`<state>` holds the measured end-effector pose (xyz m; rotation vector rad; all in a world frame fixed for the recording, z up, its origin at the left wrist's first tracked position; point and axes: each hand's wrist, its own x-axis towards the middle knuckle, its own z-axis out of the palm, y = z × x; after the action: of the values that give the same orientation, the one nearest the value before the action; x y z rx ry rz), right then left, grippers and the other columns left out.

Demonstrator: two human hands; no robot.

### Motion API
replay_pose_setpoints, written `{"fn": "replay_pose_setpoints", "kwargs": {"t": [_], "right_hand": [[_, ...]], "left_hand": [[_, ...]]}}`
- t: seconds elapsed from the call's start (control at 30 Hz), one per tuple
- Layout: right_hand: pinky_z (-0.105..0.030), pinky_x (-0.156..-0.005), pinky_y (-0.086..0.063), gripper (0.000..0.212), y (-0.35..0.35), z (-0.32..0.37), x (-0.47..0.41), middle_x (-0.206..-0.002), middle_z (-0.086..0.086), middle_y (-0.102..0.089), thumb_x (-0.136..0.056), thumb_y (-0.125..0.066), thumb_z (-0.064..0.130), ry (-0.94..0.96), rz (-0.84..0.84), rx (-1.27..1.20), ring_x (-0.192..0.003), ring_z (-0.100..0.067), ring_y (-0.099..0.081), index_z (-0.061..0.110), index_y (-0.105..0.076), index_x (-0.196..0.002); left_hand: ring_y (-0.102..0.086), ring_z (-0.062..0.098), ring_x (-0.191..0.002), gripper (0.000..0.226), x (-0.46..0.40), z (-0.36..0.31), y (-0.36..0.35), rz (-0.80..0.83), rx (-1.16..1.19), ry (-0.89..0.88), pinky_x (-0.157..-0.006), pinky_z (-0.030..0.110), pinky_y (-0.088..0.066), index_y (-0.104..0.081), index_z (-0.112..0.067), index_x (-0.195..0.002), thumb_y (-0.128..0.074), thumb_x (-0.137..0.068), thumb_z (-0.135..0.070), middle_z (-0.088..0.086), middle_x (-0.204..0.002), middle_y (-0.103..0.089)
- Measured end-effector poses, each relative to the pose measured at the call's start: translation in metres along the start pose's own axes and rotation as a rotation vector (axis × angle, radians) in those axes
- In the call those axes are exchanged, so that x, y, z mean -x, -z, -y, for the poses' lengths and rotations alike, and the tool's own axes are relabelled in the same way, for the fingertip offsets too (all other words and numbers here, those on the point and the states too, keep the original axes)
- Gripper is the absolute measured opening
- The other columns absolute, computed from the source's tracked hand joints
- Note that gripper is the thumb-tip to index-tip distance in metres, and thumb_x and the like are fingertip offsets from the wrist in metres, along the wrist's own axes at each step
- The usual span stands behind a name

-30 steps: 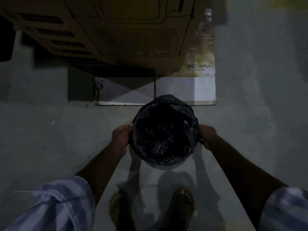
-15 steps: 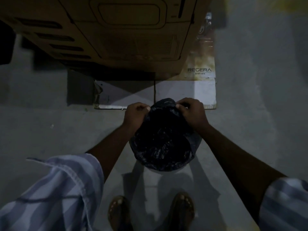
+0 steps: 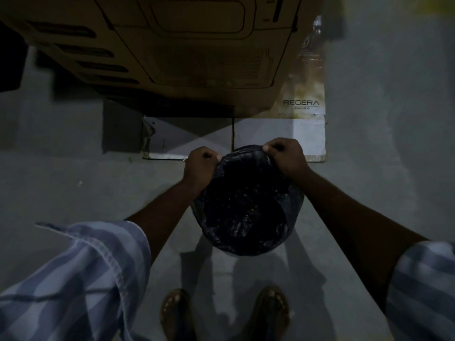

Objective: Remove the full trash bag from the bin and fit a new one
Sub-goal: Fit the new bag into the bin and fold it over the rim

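Note:
A black trash bag [image 3: 246, 207] lines a round bin standing on the floor in front of my feet. The bag covers the bin's rim, so the bin itself is almost hidden. My left hand [image 3: 200, 166] is closed on the bag's edge at the far left of the rim. At the far right of the rim, my right hand [image 3: 285, 156] pinches the bag's edge between closed fingers. The bag's mouth is open and dark inside.
A large brown cardboard box [image 3: 187, 50] stands just beyond the bin. Flat cardboard [image 3: 278, 136] lies on the grey floor beneath it. My sandalled feet [image 3: 177, 313] are right behind the bin. The light is dim.
Both hands moved from the sides of the bin to the far edge of the rim and closed on the bag there. The bin sits slightly lower in view.

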<state>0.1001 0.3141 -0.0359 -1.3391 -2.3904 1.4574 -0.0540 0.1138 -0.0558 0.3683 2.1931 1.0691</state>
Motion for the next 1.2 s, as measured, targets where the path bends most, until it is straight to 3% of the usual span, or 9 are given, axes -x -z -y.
{"fn": "replay_pose_setpoints", "kwargs": {"t": [0.17,0.37,0.53,0.63,0.73,0.93,1.0,1.1,1.2], "right_hand": [[-0.030,-0.084,-0.053,0.004,-0.010,0.007,-0.011,-0.093,0.002,-0.074,-0.086,-0.074,0.020,-0.157,-0.081,0.063,-0.089,-0.015,-0.067,0.017,-0.074,-0.088],[-0.035,-0.092,-0.055,0.024,-0.009,0.012,-0.016,-0.107,-0.013,-0.074,-0.095,-0.057,0.013,-0.280,0.217,0.051,-0.103,-0.029,-0.069,0.004,-0.076,-0.105],[-0.035,-0.069,-0.047,0.067,0.001,0.005,0.001,-0.066,-0.018,-0.065,-0.099,-0.054,0.057,-0.186,0.182,0.137,-0.065,-0.030,-0.064,0.001,-0.062,-0.063],[-0.036,-0.076,-0.053,0.053,0.001,-0.004,0.003,-0.078,-0.013,-0.075,-0.095,-0.064,0.055,-0.096,0.194,0.148,-0.076,-0.026,-0.071,0.006,-0.075,-0.076],[-0.030,-0.085,-0.053,0.035,0.003,0.004,0.007,-0.101,0.001,-0.078,-0.094,-0.068,0.050,-0.035,0.149,0.115,-0.093,-0.015,-0.070,0.019,-0.081,-0.102],[-0.034,-0.073,-0.058,0.041,0.014,-0.009,0.041,-0.085,0.003,-0.079,-0.089,-0.068,0.058,0.055,0.062,0.287,-0.079,-0.012,-0.072,0.020,-0.083,-0.094],[-0.031,-0.076,-0.052,0.036,0.018,-0.020,0.054,-0.092,0.006,-0.076,-0.089,-0.072,0.055,-0.018,0.118,0.233,-0.087,-0.014,-0.070,0.022,-0.081,-0.101],[-0.026,-0.085,-0.043,0.038,0.020,-0.034,0.061,-0.106,0.006,-0.071,-0.086,-0.079,0.046,-0.112,0.154,0.173,-0.099,-0.011,-0.063,0.024,-0.077,-0.117],[-0.031,-0.088,-0.053,0.032,0.019,-0.039,0.058,-0.097,0.004,-0.076,-0.084,-0.083,0.037,-0.162,0.098,0.103,-0.097,-0.017,-0.072,0.024,-0.080,-0.113]], "left_hand": [[-0.066,0.025,-0.081,0.024,-0.003,0.001,-0.001,-0.027,0.006,0.072,-0.083,0.043,-0.057,-0.064,-0.019,-0.069,-0.074,-0.091,-0.016,0.002,-0.076,-0.068],[-0.065,0.025,-0.080,0.031,0.006,-0.006,0.003,-0.035,0.175,0.243,-0.083,0.040,-0.055,-0.069,0.002,-0.080,-0.069,-0.096,-0.025,0.018,-0.085,-0.072],[-0.069,0.034,-0.094,0.064,0.024,-0.005,0.008,0.032,0.033,0.236,-0.086,0.044,-0.053,-0.073,-0.003,-0.093,-0.052,-0.095,-0.064,0.018,-0.097,-0.074],[-0.073,0.025,-0.083,0.062,0.042,0.009,0.006,0.002,0.045,0.219,-0.083,0.049,-0.059,-0.074,-0.014,-0.079,-0.058,-0.083,-0.074,0.007,-0.082,-0.075],[-0.074,0.019,-0.084,0.053,0.052,0.014,0.006,0.024,0.076,0.252,-0.085,0.046,-0.060,-0.076,-0.018,-0.086,-0.067,-0.080,-0.070,0.000,-0.086,-0.077],[-0.072,0.015,-0.098,0.085,0.053,0.035,0.019,0.039,0.099,0.399,-0.090,0.038,-0.061,-0.076,-0.025,-0.106,-0.072,-0.052,-0.091,-0.001,-0.112,-0.074],[-0.073,0.018,-0.096,0.076,0.061,0.032,0.021,0.071,0.151,0.439,-0.088,0.040,-0.062,-0.076,-0.023,-0.103,-0.079,-0.056,-0.082,0.000,-0.108,-0.075],[-0.073,0.019,-0.084,0.021,0.069,0.032,0.021,0.064,0.198,0.390,-0.081,0.035,-0.060,-0.077,-0.023,-0.077,-0.085,-0.080,-0.042,-0.003,-0.085,-0.076],[-0.074,0.022,-0.081,0.020,0.072,0.036,0.023,0.050,0.277,0.396,-0.066,0.027,-0.058,-0.076,-0.015,-0.079,-0.085,-0.082,-0.032,0.003,-0.082,-0.077]]}}
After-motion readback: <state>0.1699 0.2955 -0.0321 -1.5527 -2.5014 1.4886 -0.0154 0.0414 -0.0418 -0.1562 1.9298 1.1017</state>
